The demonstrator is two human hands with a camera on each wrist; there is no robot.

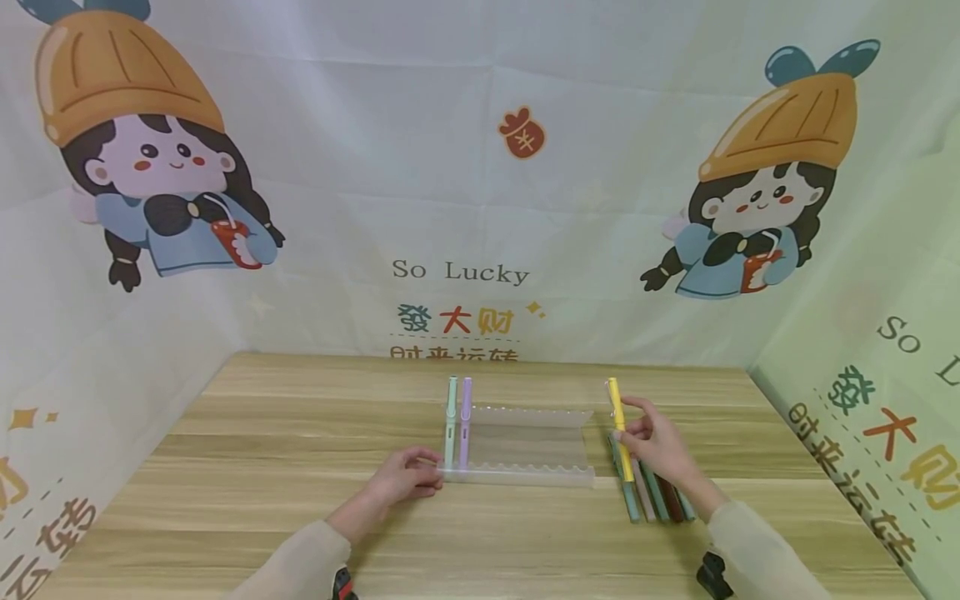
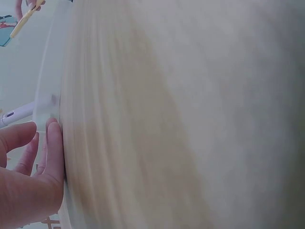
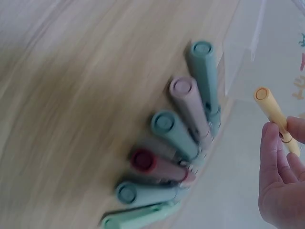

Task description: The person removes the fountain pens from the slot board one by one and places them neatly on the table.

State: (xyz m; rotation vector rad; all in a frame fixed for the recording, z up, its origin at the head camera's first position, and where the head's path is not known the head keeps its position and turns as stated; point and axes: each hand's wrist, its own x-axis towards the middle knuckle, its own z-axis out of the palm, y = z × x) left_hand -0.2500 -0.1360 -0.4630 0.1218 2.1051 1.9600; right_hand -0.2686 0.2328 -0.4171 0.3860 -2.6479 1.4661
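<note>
My right hand (image 1: 660, 442) pinches a yellow pen (image 1: 616, 404) between thumb and fingers, above a group of pens lying on the table. In the right wrist view the yellow pen (image 3: 272, 110) is tilted, clear of the others. My left hand (image 1: 408, 475) touches the left end of a clear pen rack (image 1: 525, 477) with scalloped edges; its fingers look fairly straight in the left wrist view. A mint pen (image 1: 451, 425) and a lilac pen (image 1: 466, 423) lie side by side at the rack's left end, beside that hand.
Right of the rack lie several pens, among them a greyish-pink pen (image 3: 185, 90), a dark red pen (image 3: 145, 160) and a light green pen (image 3: 138, 217). A wooden table (image 1: 300, 417) carries everything. Printed cloth (image 1: 360, 167) hangs behind and at both sides.
</note>
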